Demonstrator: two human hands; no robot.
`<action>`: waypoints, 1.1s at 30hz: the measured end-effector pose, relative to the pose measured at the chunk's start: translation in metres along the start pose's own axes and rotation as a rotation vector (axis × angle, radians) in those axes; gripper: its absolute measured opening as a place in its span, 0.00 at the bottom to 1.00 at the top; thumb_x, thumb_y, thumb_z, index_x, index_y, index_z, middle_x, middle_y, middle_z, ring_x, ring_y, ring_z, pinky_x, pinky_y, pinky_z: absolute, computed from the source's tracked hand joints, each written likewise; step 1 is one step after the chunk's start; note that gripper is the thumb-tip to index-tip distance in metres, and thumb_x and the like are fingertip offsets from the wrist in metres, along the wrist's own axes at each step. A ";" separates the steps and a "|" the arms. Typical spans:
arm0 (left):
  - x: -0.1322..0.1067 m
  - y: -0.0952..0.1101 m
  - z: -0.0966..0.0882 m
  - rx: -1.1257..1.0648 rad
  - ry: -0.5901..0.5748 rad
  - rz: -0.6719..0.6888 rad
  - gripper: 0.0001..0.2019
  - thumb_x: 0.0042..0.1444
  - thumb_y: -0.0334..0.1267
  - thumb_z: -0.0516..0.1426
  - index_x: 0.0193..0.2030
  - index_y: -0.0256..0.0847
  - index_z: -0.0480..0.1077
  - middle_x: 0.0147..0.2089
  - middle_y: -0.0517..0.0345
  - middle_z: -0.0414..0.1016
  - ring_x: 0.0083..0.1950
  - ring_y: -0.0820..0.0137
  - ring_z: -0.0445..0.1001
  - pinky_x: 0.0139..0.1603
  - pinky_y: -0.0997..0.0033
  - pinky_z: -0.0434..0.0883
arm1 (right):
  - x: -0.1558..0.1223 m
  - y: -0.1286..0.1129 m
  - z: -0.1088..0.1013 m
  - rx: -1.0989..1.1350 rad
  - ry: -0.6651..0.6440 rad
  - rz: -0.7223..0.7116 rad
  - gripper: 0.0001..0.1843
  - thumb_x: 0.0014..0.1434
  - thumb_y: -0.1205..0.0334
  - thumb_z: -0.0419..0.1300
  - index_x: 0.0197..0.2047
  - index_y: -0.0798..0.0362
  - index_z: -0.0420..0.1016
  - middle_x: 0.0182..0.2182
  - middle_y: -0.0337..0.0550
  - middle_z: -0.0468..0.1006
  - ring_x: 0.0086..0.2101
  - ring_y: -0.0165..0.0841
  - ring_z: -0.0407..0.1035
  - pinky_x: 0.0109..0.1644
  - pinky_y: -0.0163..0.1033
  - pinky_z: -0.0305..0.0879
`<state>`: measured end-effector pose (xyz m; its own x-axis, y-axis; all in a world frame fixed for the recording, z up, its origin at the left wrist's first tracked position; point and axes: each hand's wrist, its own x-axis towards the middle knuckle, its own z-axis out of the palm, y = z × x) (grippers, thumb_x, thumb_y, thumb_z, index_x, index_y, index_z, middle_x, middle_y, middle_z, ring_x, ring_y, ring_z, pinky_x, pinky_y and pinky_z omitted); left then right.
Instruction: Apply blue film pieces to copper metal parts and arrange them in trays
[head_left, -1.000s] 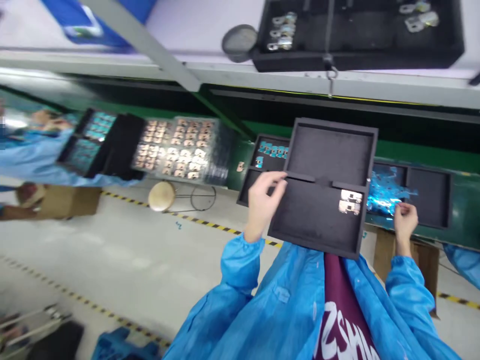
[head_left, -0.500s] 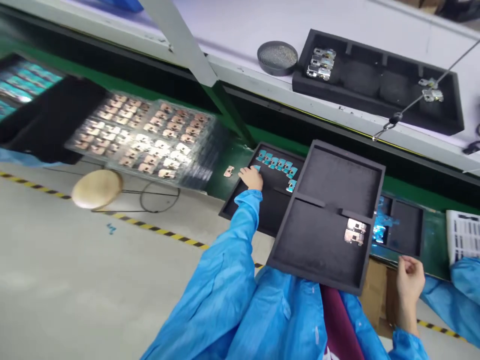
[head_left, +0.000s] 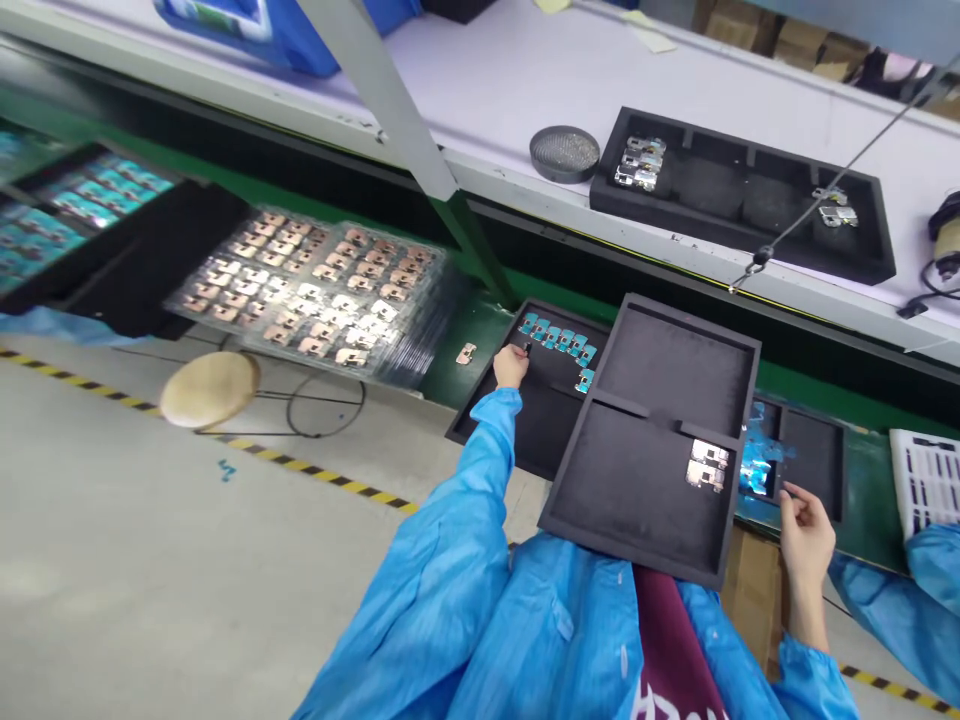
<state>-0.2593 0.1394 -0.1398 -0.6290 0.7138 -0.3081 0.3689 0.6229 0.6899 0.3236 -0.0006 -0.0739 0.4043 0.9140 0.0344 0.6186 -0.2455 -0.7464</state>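
Left hand (head_left: pixel 511 366) is the busy one: fingers pinched shut on a small dark piece (head_left: pixel 526 349), right at the end of a row of teal parts (head_left: pixel 556 339) sitting in a black foam tray (head_left: pixel 510 430). That tray is just left of the big thing in the middle of the shot, a two-compartment black foam tray (head_left: pixel 652 395) propped tilted against the person's blue smock (head_left: pixel 577 620), and it's partly tucked under it. Neither hand is on the big tray right now. Its lower compartment has a small cluster of shiny metal parts (head_left: pixel 707 466) near the right wall, and the upper compartment looks bare. Right hand (head_left: pixel 806 540) is just off the big tray's lower right corner, fingers half curled. Honestly can't tell if it's holding anything. Beyond that same corner there's another foam tray with bright blue parts (head_left: pixel 757 470). Left of the big tray, a lone copper part (head_left: pixel 466 353) lies on the green bench, and further left is a stack of clear trays full of copper parts (head_left: pixel 307 290). Past the big tray's far edge, up on the white shelf, sits a black tray of metal parts (head_left: pixel 742 195) with a round mesh disc (head_left: pixel 564 153) beside it.
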 end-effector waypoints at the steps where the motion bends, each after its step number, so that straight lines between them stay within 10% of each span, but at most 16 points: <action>1: -0.010 0.005 -0.006 -0.097 -0.008 -0.002 0.09 0.58 0.35 0.65 0.42 0.37 0.72 0.38 0.47 0.79 0.48 0.57 0.79 0.50 0.60 0.76 | -0.002 -0.015 0.001 0.022 0.015 -0.023 0.32 0.63 0.34 0.67 0.51 0.56 0.83 0.26 0.33 0.69 0.29 0.32 0.64 0.39 0.41 0.63; 5: -0.090 0.027 -0.023 -0.484 -0.099 0.035 0.13 0.60 0.42 0.67 0.45 0.39 0.72 0.39 0.53 0.80 0.43 0.65 0.82 0.46 0.66 0.79 | -0.024 -0.099 0.011 0.088 -0.006 -0.185 0.21 0.69 0.42 0.66 0.49 0.53 0.85 0.34 0.42 0.80 0.34 0.35 0.72 0.43 0.42 0.70; 9: -0.205 0.066 -0.016 -1.014 -0.414 0.025 0.31 0.52 0.42 0.76 0.61 0.47 0.74 0.44 0.58 0.82 0.41 0.67 0.83 0.46 0.65 0.82 | -0.051 -0.182 0.045 0.255 -0.482 -0.359 0.18 0.72 0.47 0.65 0.57 0.47 0.83 0.44 0.46 0.84 0.39 0.37 0.78 0.44 0.43 0.78; 14: -0.292 0.111 0.013 -1.071 -0.546 -0.030 0.17 0.55 0.44 0.75 0.47 0.44 0.78 0.46 0.56 0.83 0.48 0.63 0.84 0.54 0.62 0.81 | -0.053 -0.205 0.078 0.507 -0.585 -0.311 0.15 0.69 0.48 0.69 0.50 0.49 0.79 0.42 0.43 0.82 0.37 0.33 0.78 0.37 0.37 0.78; 21: -0.310 0.110 0.038 -0.843 -0.525 0.079 0.14 0.57 0.47 0.74 0.42 0.43 0.80 0.44 0.55 0.84 0.47 0.65 0.83 0.48 0.68 0.78 | -0.048 -0.175 0.062 0.571 -0.437 -0.127 0.14 0.70 0.48 0.67 0.46 0.50 0.82 0.43 0.44 0.84 0.39 0.34 0.79 0.40 0.38 0.79; 33: -0.316 0.106 0.048 -0.593 -0.459 0.290 0.10 0.59 0.44 0.73 0.39 0.42 0.82 0.37 0.55 0.85 0.39 0.65 0.84 0.45 0.66 0.81 | -0.044 -0.158 0.054 0.461 -0.374 -0.306 0.18 0.78 0.49 0.59 0.46 0.50 0.85 0.43 0.44 0.87 0.39 0.34 0.82 0.45 0.40 0.82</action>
<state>0.0113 -0.0046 -0.0006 -0.1725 0.9617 -0.2129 -0.0313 0.2107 0.9770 0.1718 0.0157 0.0063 -0.0558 0.9913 0.1190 0.2835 0.1300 -0.9501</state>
